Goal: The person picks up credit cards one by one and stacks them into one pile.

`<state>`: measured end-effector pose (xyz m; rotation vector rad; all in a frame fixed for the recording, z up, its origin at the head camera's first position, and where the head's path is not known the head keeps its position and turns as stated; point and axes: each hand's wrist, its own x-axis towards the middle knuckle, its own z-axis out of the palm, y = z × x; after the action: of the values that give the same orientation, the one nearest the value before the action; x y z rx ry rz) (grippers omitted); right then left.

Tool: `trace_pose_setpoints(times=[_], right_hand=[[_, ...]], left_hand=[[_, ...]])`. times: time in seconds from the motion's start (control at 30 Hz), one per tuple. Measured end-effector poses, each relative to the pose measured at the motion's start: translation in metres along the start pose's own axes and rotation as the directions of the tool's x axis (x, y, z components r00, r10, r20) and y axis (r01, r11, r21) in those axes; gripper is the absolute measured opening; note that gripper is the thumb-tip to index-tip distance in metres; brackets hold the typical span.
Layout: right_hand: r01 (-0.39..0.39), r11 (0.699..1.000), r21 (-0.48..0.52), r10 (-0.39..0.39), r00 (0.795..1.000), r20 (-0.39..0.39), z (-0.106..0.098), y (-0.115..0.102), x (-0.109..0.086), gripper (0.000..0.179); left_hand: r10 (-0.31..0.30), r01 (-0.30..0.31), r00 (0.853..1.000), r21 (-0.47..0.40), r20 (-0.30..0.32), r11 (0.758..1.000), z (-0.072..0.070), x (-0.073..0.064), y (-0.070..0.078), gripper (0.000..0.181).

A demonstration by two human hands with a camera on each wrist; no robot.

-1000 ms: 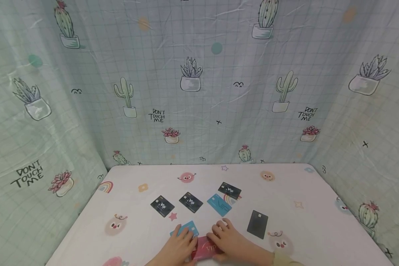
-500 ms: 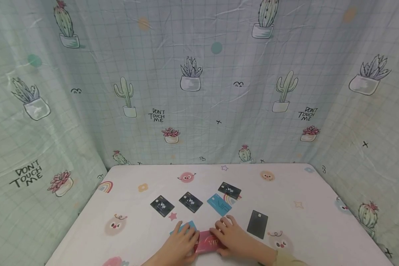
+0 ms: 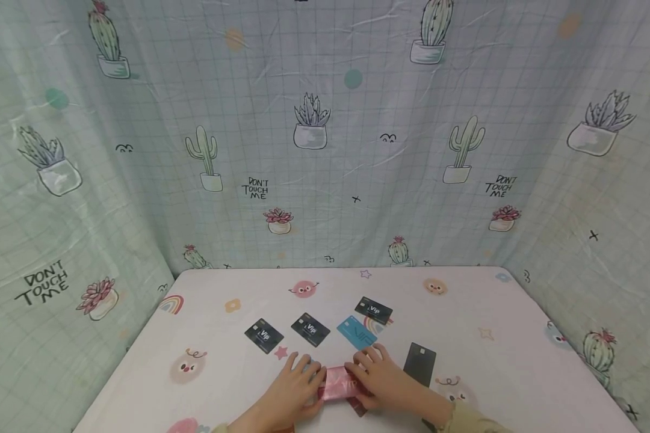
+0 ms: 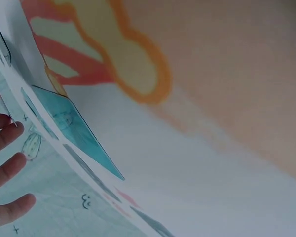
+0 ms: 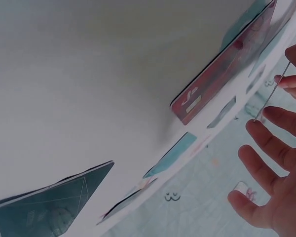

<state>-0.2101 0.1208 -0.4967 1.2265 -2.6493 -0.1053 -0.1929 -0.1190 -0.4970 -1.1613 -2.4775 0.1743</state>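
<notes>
Though near hands (image 3: 295, 388) (image 3: 379, 379), blue card (image 3: 356, 332) flat

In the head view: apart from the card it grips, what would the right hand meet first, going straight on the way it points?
Probably the left hand, facing it across the pink card; if it cleared that, the middle black Vip card. Height is unclear, so it might pass above.
</notes>
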Motion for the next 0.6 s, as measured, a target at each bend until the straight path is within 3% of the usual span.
trace_pose_setpoints(times=[0.17,0.6], right_hand=[[-0.024,0.999,0.031,0.023,0.999,0.027,-0.001,0.003,0.002,0.050],[-0.054,0.997,0.056,0.051,0.998,0.045,-0.004,0.010,0.007,0.052]], left_hand=[[-0.010,0.010,1.000,-0.025,-0.012,1.000,0.003,0.003,-0.004,0.045],[-0.018,0.018,1.000,0.009,-0.025,1.000,0.010,0.012,-0.013,0.044]])
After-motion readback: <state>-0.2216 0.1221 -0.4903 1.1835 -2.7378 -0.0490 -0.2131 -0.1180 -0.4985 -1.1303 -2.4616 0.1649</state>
